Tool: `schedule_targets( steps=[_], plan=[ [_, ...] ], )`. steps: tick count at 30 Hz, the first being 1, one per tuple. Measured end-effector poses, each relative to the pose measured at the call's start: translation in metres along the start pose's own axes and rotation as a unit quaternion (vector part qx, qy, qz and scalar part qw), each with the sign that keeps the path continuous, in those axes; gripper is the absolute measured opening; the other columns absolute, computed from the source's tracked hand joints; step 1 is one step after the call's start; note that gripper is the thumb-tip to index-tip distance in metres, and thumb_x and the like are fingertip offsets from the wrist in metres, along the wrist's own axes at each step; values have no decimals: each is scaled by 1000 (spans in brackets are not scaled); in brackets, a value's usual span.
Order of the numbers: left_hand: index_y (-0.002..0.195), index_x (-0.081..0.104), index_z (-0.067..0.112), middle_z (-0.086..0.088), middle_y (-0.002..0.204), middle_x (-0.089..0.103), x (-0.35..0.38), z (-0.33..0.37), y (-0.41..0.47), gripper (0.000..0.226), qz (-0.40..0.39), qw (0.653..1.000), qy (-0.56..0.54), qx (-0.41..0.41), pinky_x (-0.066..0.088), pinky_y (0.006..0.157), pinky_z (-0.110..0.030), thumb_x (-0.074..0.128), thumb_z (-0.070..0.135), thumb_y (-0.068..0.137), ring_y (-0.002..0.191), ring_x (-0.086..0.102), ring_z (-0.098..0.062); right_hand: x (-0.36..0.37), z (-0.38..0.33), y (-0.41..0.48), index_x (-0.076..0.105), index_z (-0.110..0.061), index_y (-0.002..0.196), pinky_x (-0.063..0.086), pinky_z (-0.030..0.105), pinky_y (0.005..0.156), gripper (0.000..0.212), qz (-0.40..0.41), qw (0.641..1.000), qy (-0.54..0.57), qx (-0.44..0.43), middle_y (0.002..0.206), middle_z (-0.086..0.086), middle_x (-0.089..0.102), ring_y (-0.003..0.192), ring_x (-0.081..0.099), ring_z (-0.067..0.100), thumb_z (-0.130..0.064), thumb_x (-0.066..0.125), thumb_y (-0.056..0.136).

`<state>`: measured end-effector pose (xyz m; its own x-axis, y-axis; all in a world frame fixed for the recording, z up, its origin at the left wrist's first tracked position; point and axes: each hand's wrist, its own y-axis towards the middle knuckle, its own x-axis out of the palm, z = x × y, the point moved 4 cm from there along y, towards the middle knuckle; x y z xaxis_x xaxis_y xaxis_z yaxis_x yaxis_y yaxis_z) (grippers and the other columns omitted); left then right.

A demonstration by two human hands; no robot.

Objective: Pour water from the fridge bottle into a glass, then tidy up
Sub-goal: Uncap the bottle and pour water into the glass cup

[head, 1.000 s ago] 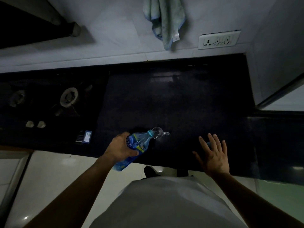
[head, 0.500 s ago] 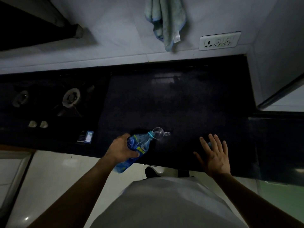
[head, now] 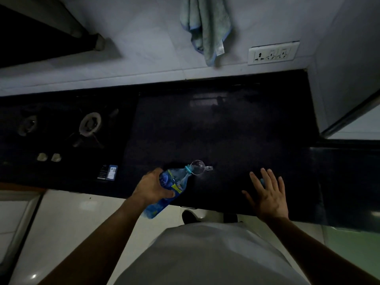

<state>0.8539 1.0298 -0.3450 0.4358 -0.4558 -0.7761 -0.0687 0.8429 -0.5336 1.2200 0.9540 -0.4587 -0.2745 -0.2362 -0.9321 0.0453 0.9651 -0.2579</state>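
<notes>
A blue plastic water bottle (head: 171, 187) is tilted with its open neck over the rim of a clear glass cup (head: 198, 167) with a small handle, which stands on the dark countertop (head: 226, 130). My left hand (head: 153, 188) grips the bottle around its middle. My right hand (head: 268, 193) rests flat on the counter to the right of the glass, fingers spread. Something small and blue, possibly the bottle cap (head: 262, 180), shows under its fingers. Whether water is flowing is too dim to tell.
A gas hob with burners (head: 90, 122) and two knobs (head: 48, 157) fills the counter's left part. A small card or packet (head: 109, 172) lies near its front. A green towel (head: 207, 27) hangs on the tiled wall, next to a socket plate (head: 272, 52).
</notes>
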Motion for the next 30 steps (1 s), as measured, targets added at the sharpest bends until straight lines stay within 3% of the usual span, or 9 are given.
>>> schedule_targets(
  steps=[5, 17, 21, 30],
  plan=[
    [106, 61, 19, 1, 104, 68, 1, 1, 1, 66, -2, 1000, 1, -7, 52, 75, -25, 94, 36, 51, 91, 66, -15, -1, -1, 0, 33, -29, 151, 11, 55, 122, 85, 0, 1000, 8, -3, 159, 16, 30, 151, 14, 31, -76, 3, 88],
    [108, 60, 24, 0, 107, 68, 1, 1, 3, 73, -7, 1000, 13, -11, 57, 82, -30, 92, 43, 46, 94, 66, -17, 1, 0, 1, 33, -28, 151, 12, 56, 122, 83, 0, 1000, 2, -4, 158, 16, 31, 151, 16, 31, -76, 5, 89],
    [103, 58, 25, -2, 106, 67, 0, 0, 4, 71, -12, 1000, 15, -11, 58, 79, -31, 92, 45, 44, 92, 66, -17, 4, 1, 2, 32, -29, 151, 15, 57, 121, 78, 4, 1000, -12, -2, 159, 16, 31, 151, 16, 31, -73, 18, 89],
    [99, 58, 22, -1, 104, 67, 5, -1, 4, 63, -9, 1000, 2, -7, 51, 74, -26, 94, 38, 50, 91, 64, -16, -1, 0, 1, 38, -25, 149, 13, 54, 122, 70, 26, 1000, -1, -17, 157, 17, 34, 150, 21, 32, -66, 26, 93]
  ],
)
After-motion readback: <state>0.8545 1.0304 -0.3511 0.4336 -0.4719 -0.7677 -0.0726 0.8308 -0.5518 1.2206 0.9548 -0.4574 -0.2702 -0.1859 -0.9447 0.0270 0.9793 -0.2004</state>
